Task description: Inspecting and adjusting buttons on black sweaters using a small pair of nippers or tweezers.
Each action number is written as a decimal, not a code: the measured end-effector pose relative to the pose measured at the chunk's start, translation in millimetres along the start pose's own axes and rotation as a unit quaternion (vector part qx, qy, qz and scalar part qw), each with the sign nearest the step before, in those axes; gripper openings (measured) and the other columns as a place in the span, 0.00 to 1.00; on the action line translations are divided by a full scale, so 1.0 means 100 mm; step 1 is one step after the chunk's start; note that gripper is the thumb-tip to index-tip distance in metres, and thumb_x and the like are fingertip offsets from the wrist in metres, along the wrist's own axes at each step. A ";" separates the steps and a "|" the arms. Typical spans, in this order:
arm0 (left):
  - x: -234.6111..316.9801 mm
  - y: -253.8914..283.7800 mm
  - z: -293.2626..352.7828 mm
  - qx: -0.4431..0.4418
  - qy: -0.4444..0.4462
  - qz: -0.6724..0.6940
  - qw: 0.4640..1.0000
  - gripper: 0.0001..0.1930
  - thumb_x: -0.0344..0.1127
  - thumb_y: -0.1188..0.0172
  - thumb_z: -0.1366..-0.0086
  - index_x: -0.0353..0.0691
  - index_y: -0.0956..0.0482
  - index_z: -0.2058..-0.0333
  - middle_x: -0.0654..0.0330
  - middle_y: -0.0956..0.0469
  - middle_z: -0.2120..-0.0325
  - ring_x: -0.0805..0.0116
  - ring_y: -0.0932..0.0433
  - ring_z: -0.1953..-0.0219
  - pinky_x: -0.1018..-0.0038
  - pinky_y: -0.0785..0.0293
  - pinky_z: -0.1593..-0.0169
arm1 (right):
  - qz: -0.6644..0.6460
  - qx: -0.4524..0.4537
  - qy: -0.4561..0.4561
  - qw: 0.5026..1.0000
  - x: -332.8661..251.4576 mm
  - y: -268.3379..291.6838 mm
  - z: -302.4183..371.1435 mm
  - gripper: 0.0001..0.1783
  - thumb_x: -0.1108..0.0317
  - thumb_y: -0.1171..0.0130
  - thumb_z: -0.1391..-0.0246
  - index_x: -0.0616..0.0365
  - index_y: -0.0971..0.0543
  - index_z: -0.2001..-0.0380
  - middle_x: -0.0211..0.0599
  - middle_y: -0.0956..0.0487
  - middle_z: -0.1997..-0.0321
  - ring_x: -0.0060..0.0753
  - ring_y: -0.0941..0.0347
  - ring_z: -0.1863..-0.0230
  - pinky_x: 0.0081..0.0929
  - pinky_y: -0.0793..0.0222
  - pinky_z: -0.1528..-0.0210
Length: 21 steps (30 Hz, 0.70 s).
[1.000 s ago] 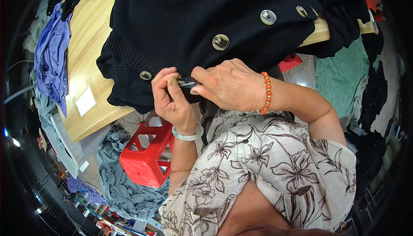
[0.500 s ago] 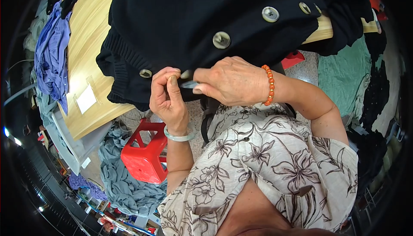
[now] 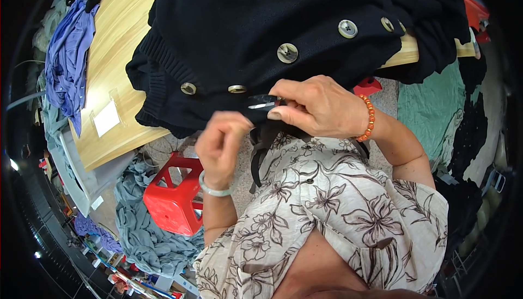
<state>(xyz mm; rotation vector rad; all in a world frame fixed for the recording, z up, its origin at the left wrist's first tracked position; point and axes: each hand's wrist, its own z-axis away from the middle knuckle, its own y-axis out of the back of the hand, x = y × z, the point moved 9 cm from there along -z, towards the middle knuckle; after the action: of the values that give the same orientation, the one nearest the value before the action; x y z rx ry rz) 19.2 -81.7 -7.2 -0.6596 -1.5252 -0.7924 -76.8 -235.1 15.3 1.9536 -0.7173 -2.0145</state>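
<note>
A black knit cardigan [image 3: 229, 32] with a ribbed edge lies over the table and hangs off its near side. Several large grey-brown buttons run along its front, among them a round button [image 3: 287, 53] and a smaller-looking button [image 3: 237, 89] just above my hands. My right hand [image 3: 324, 105] grips a pair of thread snips [image 3: 264, 104], dark-handled, with the pale blade toward the left. Close to the cardigan's lower edge, my left hand [image 3: 220, 141] is closed, fingertips and thumb pinched together and slightly blurred. Whatever it pinches is too small to make out.
The wood-patterned table [image 3: 117, 43] has a white paper [image 3: 107, 119] taped on it and purple cloth [image 3: 68, 65] over its left edge. Below stands a red plastic stool [image 3: 174, 195] beside heaped grey-blue cloth [image 3: 152, 239]. Green cloth [image 3: 430, 108] hangs at the right.
My hands have moved apart: the right one with the snips to the right, the left one downward. The button between them now shows fully.
</note>
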 end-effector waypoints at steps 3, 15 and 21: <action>0.12 -0.22 0.12 -0.160 -0.038 -0.103 0.981 0.13 0.26 0.22 0.53 0.38 0.23 0.81 0.61 0.19 0.78 0.66 0.22 0.73 0.73 0.29 0.69 | 0.006 0.037 -0.010 0.999 0.01 0.20 0.09 0.10 0.67 0.37 0.41 0.62 0.23 0.63 0.35 0.28 0.84 0.32 0.29 0.83 0.29 0.37 0.79; 0.45 -0.43 -0.40 0.107 -0.255 -0.386 0.880 0.25 0.25 0.27 0.48 0.37 0.22 0.49 0.55 0.21 0.55 0.51 0.26 0.51 0.60 0.31 0.45 | 0.208 0.273 -0.090 0.935 0.18 0.81 0.33 0.17 0.65 0.35 0.44 0.52 0.21 0.51 0.36 0.20 0.80 0.45 0.19 0.75 0.38 0.26 0.71; 0.18 -0.12 -0.36 0.127 -0.200 -0.340 0.910 0.19 0.19 0.32 0.46 0.37 0.20 0.55 0.56 0.21 0.63 0.62 0.22 0.63 0.72 0.25 0.61 | 0.189 0.290 -0.043 0.937 0.36 0.84 0.47 0.15 0.73 0.32 0.46 0.57 0.19 0.54 0.37 0.20 0.77 0.32 0.23 0.80 0.24 0.33 0.75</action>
<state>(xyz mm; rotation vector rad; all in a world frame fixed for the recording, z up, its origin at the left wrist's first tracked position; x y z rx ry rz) 29.6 -118.3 10.4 -0.0694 -2.2435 -0.9818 -138.9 -316.1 25.3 1.7977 -1.7222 -1.7796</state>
